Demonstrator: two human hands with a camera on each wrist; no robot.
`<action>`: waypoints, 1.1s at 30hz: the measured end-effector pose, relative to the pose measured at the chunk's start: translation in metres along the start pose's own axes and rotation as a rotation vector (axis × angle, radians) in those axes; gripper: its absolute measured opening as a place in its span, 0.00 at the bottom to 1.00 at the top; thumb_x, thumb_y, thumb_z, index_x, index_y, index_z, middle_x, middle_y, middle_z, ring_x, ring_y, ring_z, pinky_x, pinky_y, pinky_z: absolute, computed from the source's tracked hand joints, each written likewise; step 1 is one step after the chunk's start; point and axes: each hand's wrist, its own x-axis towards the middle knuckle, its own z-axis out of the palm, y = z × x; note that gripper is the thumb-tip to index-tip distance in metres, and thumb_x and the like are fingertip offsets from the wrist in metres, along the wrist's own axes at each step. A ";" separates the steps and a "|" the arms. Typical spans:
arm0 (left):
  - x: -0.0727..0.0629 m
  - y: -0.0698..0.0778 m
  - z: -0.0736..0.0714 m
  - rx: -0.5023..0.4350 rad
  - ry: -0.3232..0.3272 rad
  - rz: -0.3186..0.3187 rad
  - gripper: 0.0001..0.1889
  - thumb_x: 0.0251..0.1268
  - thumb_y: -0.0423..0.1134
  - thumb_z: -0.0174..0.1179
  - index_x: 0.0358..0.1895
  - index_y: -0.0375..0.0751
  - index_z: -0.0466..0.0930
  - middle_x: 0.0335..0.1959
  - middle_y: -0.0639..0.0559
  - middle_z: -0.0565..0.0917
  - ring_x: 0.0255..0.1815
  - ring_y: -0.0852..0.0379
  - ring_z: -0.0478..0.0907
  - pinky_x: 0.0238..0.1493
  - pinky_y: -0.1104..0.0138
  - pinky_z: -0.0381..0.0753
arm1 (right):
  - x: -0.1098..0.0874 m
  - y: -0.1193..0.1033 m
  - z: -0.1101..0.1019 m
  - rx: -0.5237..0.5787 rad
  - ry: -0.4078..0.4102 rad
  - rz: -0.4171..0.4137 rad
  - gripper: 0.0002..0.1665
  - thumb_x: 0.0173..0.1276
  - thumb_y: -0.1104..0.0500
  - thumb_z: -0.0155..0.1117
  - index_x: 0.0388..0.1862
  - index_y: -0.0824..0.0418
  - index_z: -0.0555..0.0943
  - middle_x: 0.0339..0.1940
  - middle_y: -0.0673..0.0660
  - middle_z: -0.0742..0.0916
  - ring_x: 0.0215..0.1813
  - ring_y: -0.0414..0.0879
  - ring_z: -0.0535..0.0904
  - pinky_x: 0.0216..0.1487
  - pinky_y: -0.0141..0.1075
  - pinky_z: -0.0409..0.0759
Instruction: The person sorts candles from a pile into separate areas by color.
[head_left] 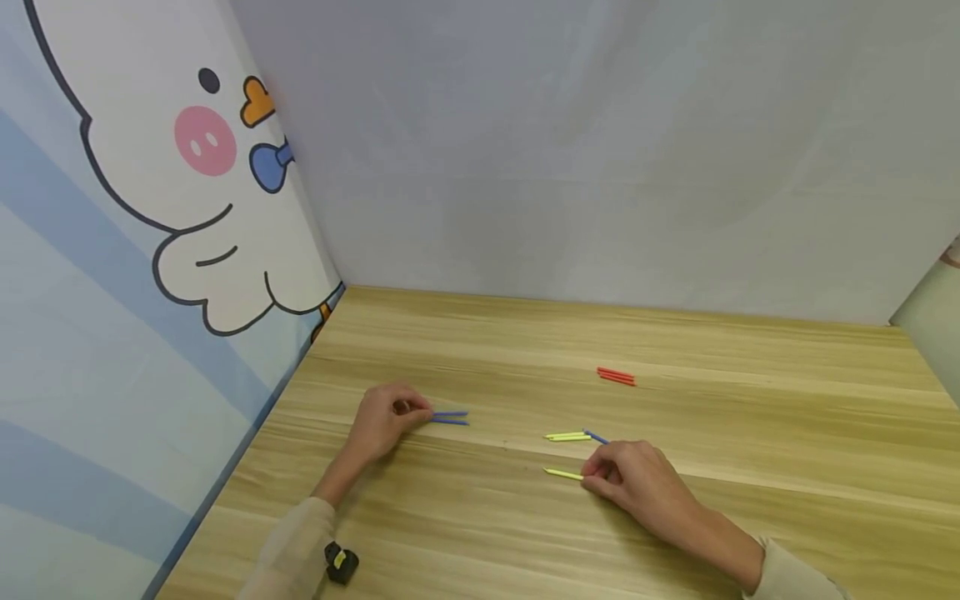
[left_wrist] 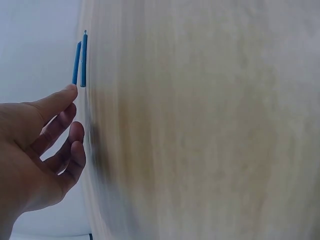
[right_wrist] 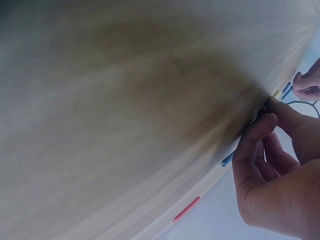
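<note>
Two thin blue sticks [head_left: 452, 413] lie side by side at the left hand [head_left: 384, 421], whose thumb and forefinger pinch at their left end. In the left wrist view, one blue stick [left_wrist: 76, 62] meets the thumb tip and the other [left_wrist: 83, 60] runs close beside it. A pointed yellow stick [head_left: 562, 474] has its right end pinched between thumb and forefinger of the right hand [head_left: 637, 479]. Just beyond that hand lies another blue stick [head_left: 596, 437], partly hidden by the fingers. Its tip is right at the end of several yellow sticks [head_left: 567, 437] lying together.
Farther back on the wooden table [head_left: 487, 333] is a small bunch of red sticks [head_left: 617, 377]. Near the left sleeve sits a small black object [head_left: 342, 564] with a yellow mark. A grey wall [head_left: 600, 167] borders the back, and a cartoon-printed curtain [head_left: 225, 275] the left side.
</note>
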 end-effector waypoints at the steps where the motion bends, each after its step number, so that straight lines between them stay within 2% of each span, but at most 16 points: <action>1: 0.000 -0.001 0.000 0.003 -0.004 0.000 0.04 0.62 0.37 0.77 0.34 0.42 0.92 0.32 0.55 0.88 0.32 0.58 0.80 0.37 0.68 0.77 | 0.000 0.000 0.000 0.001 -0.001 0.001 0.08 0.64 0.60 0.79 0.30 0.49 0.88 0.26 0.37 0.85 0.28 0.26 0.77 0.31 0.28 0.78; 17: 0.001 -0.004 0.001 0.030 -0.022 -0.012 0.06 0.64 0.40 0.75 0.34 0.41 0.92 0.32 0.56 0.88 0.32 0.60 0.79 0.37 0.67 0.76 | -0.002 0.004 -0.001 0.049 -0.025 0.004 0.08 0.66 0.62 0.78 0.31 0.51 0.88 0.28 0.39 0.87 0.28 0.27 0.79 0.31 0.28 0.80; 33: 0.000 -0.004 0.005 0.022 -0.005 -0.024 0.04 0.62 0.37 0.76 0.34 0.41 0.93 0.33 0.54 0.90 0.32 0.59 0.80 0.37 0.68 0.76 | -0.002 0.005 0.000 0.056 -0.023 0.016 0.08 0.66 0.62 0.79 0.31 0.50 0.88 0.27 0.38 0.86 0.28 0.27 0.78 0.31 0.28 0.80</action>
